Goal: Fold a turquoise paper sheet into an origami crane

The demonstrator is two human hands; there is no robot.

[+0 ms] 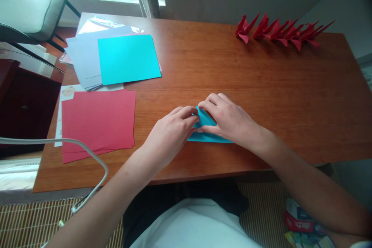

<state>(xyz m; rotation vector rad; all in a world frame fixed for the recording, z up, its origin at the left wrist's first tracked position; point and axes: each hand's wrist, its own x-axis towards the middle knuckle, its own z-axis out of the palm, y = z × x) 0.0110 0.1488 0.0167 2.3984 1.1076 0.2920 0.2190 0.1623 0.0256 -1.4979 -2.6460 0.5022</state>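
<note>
A bright blue sheet of paper [207, 136], folded to a pointed, roughly triangular shape, lies near the front edge of the table. My left hand [177, 128] is closed at its left side, with curled fingertips pinching the paper near its upper corner. From the right, my right hand [222, 114] reaches over the same paper, thumb on its surface and fingertips at the top corner. Both hands cover parts of the paper, so its full outline is hidden.
Red sheets [99, 120] lie at the table's left. Behind them, a flat blue sheet [129, 60] tops pale papers [84, 58]. Several red folded paper cranes [286, 33] stand in a row at the back right. A white cable [99, 159] loops at the front left.
</note>
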